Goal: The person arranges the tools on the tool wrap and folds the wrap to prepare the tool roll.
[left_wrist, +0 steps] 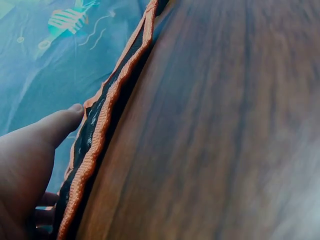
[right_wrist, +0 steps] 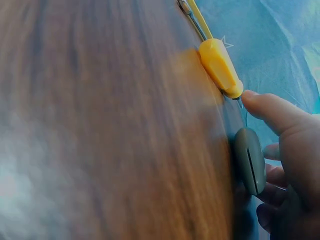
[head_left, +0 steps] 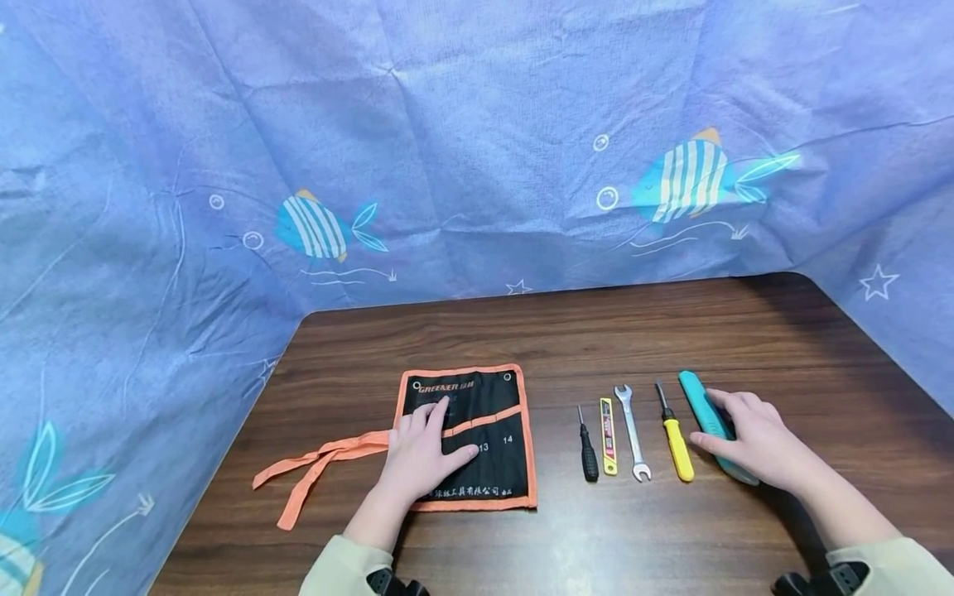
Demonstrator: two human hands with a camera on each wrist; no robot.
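The left hand (head_left: 419,455) lies relaxed on the black tool pouch (head_left: 493,468), thumb splayed; the right hand (head_left: 760,439) arches loosely over the teal tool (head_left: 703,404), thumb and fingers apart.

Both arms (head_left: 850,513) are stretched forward. The left hand (head_left: 422,455), palm down, is set toward the surface's (head_left: 596,339) left edge, thumb splayed; the right hand (head_left: 754,439) is held toward the right edge, thumb parted from fingers.
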